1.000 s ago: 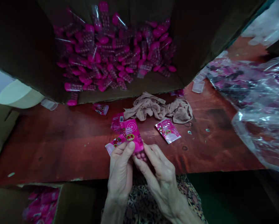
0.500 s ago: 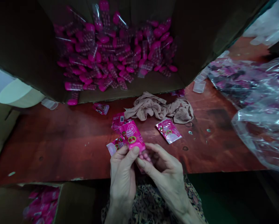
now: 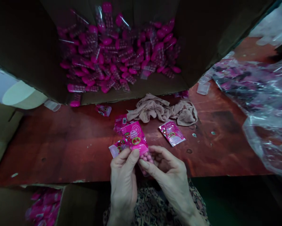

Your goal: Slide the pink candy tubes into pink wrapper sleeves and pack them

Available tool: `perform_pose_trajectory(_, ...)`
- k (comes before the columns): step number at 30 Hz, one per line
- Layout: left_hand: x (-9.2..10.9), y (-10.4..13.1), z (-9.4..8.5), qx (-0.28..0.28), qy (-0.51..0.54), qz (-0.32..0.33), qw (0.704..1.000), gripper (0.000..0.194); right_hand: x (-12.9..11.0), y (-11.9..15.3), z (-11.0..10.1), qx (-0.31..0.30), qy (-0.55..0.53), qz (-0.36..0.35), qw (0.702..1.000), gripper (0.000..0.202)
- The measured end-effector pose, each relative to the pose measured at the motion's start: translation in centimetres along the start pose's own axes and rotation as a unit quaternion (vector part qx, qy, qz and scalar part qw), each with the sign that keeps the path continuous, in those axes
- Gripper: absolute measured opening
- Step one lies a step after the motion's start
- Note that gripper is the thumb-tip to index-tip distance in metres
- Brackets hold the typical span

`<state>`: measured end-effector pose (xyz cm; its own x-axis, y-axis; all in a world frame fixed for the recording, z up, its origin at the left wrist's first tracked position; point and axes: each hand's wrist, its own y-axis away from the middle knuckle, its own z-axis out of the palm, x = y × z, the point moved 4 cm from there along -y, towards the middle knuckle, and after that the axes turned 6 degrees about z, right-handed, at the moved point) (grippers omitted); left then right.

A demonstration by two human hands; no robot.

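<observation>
Both hands meet at the table's near edge around a clear tube of pink candy balls (image 3: pixel 146 157), with a printed pink wrapper (image 3: pixel 134 133) at its upper end. My left hand (image 3: pixel 124 175) pinches the wrapper's lower edge, thumb on top. My right hand (image 3: pixel 172 172) is closed around the tube, its thumb lying across the candies. The wrapper points away from me and overlaps two other pink wrappers on the table, one with a barcode (image 3: pixel 120 121) and one with a pale end (image 3: pixel 117 148). The tube's lower part is mostly hidden by my fingers.
A big cardboard box (image 3: pixel 136 89) of pink-capped candy tubes (image 3: pixel 115 59) stands behind. On the red table (image 3: pixel 67 141) lie a crumpled cloth (image 3: pixel 152 108), a flat packet (image 3: pixel 172 133) and a small packet (image 3: pixel 103 110). A plastic bag (image 3: pixel 268 125) is at right; a lower box (image 3: pixel 77 204), left.
The wrapper's lower end looks spread wider around the tube's top, and more of the candies show. My hands stay nearly in place; the whole view has shifted slightly.
</observation>
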<state>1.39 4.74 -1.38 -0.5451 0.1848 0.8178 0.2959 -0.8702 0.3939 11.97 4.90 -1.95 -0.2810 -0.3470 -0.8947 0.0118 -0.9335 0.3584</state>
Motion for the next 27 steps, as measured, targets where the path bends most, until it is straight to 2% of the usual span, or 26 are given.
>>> perform_pose_trajectory(6, -1.1, 0.3, -0.2, 0.031, 0.002, -0.021, 0.999, 0.013, 0.3, 0.3, -0.3, 0.044, -0.005, -0.010, 0.999, 0.034)
perform_pose_trajectory(10, -0.5, -0.3, -0.5, 0.014, 0.029, -0.011, 0.999, 0.017, 0.4, -0.1, -0.2, 0.005, -0.019, 0.015, 1.000, 0.031)
perform_pose_trajectory(12, 0.1, -0.6, -0.9, 0.030, 0.022, 0.011, 0.999, 0.016, 0.4, -0.2, 0.0, -0.013, -0.036, 0.033, 0.999, 0.028)
perform_pose_trajectory(15, 0.4, -0.6, -1.3, 0.067, 0.003, 0.033, 0.997, 0.016, 0.5, -0.2, 0.2, -0.017, -0.033, 0.034, 0.999, 0.026)
perform_pose_trajectory(20, 0.1, -0.3, -1.1, 0.079, 0.006, 0.031, 0.996, 0.016, 0.9, 0.1, 0.0, 0.005, 0.026, 0.002, 1.000, 0.029)
perform_pose_trajectory(23, 0.0, -0.6, -1.1, 0.062, 0.024, 0.023, 0.997, 0.020, 0.9, -0.1, -0.1, -0.007, -0.006, 0.021, 1.000, 0.037)
perform_pose_trajectory(27, -0.2, -1.0, -1.0, 0.001, 0.027, -0.014, 1.000, 0.018, 0.9, -0.4, 0.3, -0.051, -0.068, 0.059, 0.995, 0.030)
